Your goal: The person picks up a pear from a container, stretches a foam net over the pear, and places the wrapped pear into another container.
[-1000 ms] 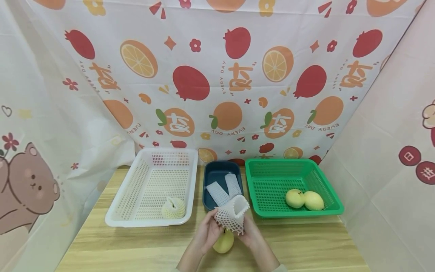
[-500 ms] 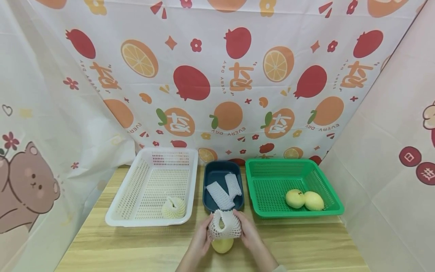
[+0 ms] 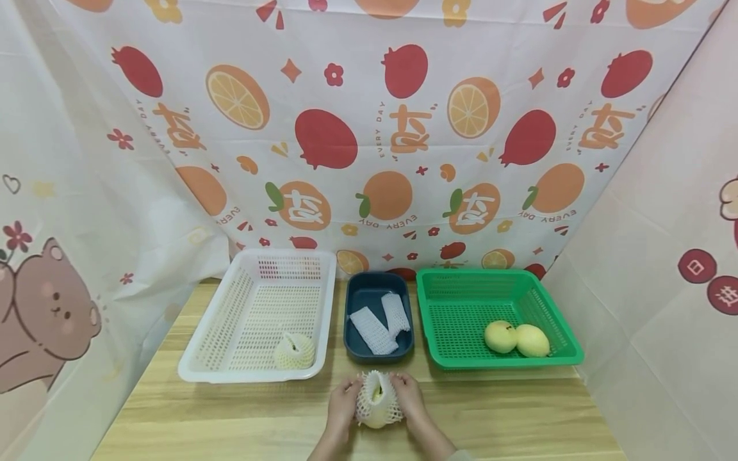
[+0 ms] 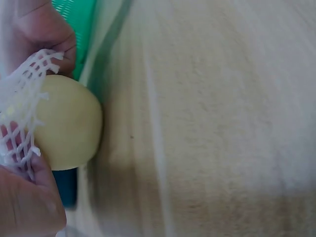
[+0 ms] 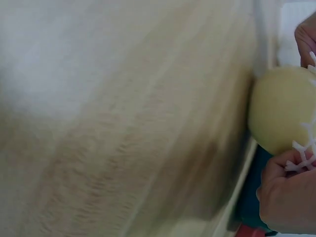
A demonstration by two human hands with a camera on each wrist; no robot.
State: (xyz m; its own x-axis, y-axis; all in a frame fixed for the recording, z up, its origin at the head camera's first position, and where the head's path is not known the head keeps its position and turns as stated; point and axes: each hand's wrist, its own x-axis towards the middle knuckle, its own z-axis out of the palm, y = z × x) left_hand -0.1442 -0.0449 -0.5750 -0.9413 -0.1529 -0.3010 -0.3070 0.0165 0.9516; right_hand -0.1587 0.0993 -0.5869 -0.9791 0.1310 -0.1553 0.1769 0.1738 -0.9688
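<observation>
A yellow pear [image 4: 71, 123] stands on the wooden table in front of me, its upper part inside a white foam net sleeve [image 3: 389, 402]. My left hand [image 3: 343, 404] pinches the left side of the net, and my right hand [image 3: 410, 398] pinches the opposite side. Through the net's open top in the head view the stem shows. The net's jagged lower edge leaves the bottom of the pear bare, as both wrist views show. Beyond the hands, a dark blue tray [image 3: 352, 349] carries two flat white foam nets [image 3: 373, 331].
At the left stands a white basket [image 3: 198, 358] with one netted pear [image 3: 295, 353] inside. A green basket [image 3: 501, 363] at the right holds two bare pears [image 3: 533, 340]. A printed cloth [image 3: 369, 147] hangs behind them.
Both hands have lowered the foam net from above the pear down over it, drawing it toward me. The net now surrounds the pear's upper part. Baskets and tray are unchanged.
</observation>
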